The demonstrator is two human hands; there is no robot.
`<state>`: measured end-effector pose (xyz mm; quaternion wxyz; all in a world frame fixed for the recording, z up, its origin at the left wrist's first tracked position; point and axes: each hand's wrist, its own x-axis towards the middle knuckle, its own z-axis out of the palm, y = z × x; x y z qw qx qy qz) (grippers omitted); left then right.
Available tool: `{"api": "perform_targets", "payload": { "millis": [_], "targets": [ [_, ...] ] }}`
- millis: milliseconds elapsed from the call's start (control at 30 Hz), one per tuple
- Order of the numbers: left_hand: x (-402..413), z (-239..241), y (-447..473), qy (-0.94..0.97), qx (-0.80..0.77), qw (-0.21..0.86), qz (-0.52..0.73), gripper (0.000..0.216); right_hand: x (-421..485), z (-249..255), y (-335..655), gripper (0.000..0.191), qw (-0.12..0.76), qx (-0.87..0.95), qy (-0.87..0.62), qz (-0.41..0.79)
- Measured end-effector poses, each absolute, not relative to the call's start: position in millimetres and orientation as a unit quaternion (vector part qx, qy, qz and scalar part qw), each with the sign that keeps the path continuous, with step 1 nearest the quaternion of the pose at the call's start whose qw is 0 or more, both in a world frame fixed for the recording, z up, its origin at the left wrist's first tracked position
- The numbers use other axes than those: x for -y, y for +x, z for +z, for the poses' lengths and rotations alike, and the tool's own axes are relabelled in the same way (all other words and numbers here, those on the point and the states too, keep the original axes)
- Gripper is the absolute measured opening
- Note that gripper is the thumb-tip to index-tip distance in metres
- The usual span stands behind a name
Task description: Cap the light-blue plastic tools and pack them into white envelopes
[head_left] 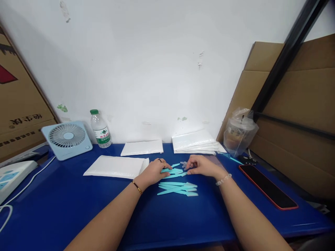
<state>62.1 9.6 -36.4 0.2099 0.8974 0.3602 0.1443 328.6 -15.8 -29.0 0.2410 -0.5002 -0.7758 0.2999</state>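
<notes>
Teal sticks [178,188] lie bunched on the blue bench [78,202]; at their 12 o'clock the left hand [154,171], flat and unclenched, pins loose ones while the right hand [202,166] pinches one.

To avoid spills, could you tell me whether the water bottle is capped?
Capped: the water bottle stands upright with its green cap on.

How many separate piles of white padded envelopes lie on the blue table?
3: a white envelope pile just left of the left hand, another pile by the wall behind it, a thicker stack beside the bagged plastic drink cup. Envelopes within each may be hidden.
</notes>
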Motion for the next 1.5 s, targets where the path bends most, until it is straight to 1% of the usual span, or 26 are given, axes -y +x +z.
{"api": "perform_targets", "payload": {
  "millis": [100, 233, 400, 567, 667, 733, 800, 867, 967, 1033, 1067, 1133, 1167, 1233, 1300, 1400, 1467, 1500],
  "targets": [
    [-11.2, -40.0, 63.3, 0.897, -0.352, 0.213, 0.16, 0.026, 20.0, -25.7, 320.5, 0.021, 0.18, 0.806, -0.49, 0.28],
    [-10.1, -37.1, 63.2, 0.889, -0.361, 0.23, 0.164, 0.033, 22.4, -22.8, 317.1, 0.014, 0.148, 0.808, -0.49, 0.292],
    [-6.6, -32.8, 63.4, 0.885, -0.372, 0.238, 0.145, 0.032, 24.8, -20.4, 316.5, 0.009, 0.149, 0.812, -0.488, 0.285],
    [0.0, -31.0, 67.1, 0.885, -0.359, 0.228, 0.189, 0.035, 25.6, -22.3, 314.1, 0.01, 0.163, 0.806, -0.487, 0.295],
    [3.1, -28.3, 71.4, 0.895, -0.345, 0.218, 0.181, 0.027, 25.9, -21.9, 315.0, 0.008, 0.184, 0.799, -0.48, 0.312],
    [2.5, -26.8, 73.0, 0.895, -0.355, 0.211, 0.169, 0.02, 24.5, -22.2, 318.7, 0.012, 0.207, 0.794, -0.476, 0.315],
    [0.0, -26.2, 71.9, 0.886, -0.38, 0.207, 0.169, 0.019, 21.3, -24.3, 324.9, 0.015, 0.232, 0.783, -0.488, 0.306],
    [-2.9, -27.3, 68.8, 0.876, -0.398, 0.209, 0.174, 0.02, 16.9, -27.8, 331.9, 0.016, 0.245, 0.767, -0.517, 0.291],
    [-5.4, -32.4, 64.0, 0.88, -0.395, 0.205, 0.167, 0.027, 12.0, -32.7, 338.7, 0.02, 0.232, 0.757, -0.549, 0.268],
    [-5.8, -36.7, 63.2, 0.885, -0.394, 0.189, 0.159, 0.043, 11.0, -34.6, 339.1, 0.03, 0.228, 0.764, -0.556, 0.236],
    [-5.8, -38.5, 63.7, 0.886, -0.396, 0.183, 0.155, 0.047, 10.9, -35.4, 338.2, 0.038, 0.23, 0.764, -0.562, 0.219],
    [-5.6, -41.2, 66.0, 0.885, -0.4, 0.185, 0.148, 0.044, 10.4, -37.4, 335.4, 0.053, 0.23, 0.761, -0.573, 0.199],
    [-5.5, -41.9, 67.5, 0.884, -0.401, 0.19, 0.145, 0.039, 10.0, -38.6, 333.7, 0.053, 0.226, 0.76, -0.575, 0.199],
    [-5.0, -42.6, 70.3, 0.882, -0.403, 0.198, 0.141, 0.03, 8.7, -40.6, 330.8, 0.042, 0.218, 0.759, -0.578, 0.204],
    [-4.5, -43.0, 72.1, 0.881, -0.405, 0.197, 0.148, 0.027, 8.3, -40.3, 329.1, 0.033, 0.221, 0.759, -0.578, 0.2],
    [-4.3, -43.2, 72.3, 0.878, -0.407, 0.189, 0.169, 0.034, 13.0, -32.1, 328.5, 0.033, 0.252, 0.76, -0.568, 0.188],
    [-4.2, -42.3, 71.3, 0.874, -0.411, 0.186, 0.183, 0.037, 19.7, -22.9, 327.8, 0.03, 0.248, 0.771, -0.541, 0.227],
    [-3.9, -41.4, 70.7, 0.871, -0.414, 0.184, 0.188, 0.035, 23.5, -18.3, 326.8, 0.028, 0.228, 0.779, -0.522, 0.262]
  ]
}}
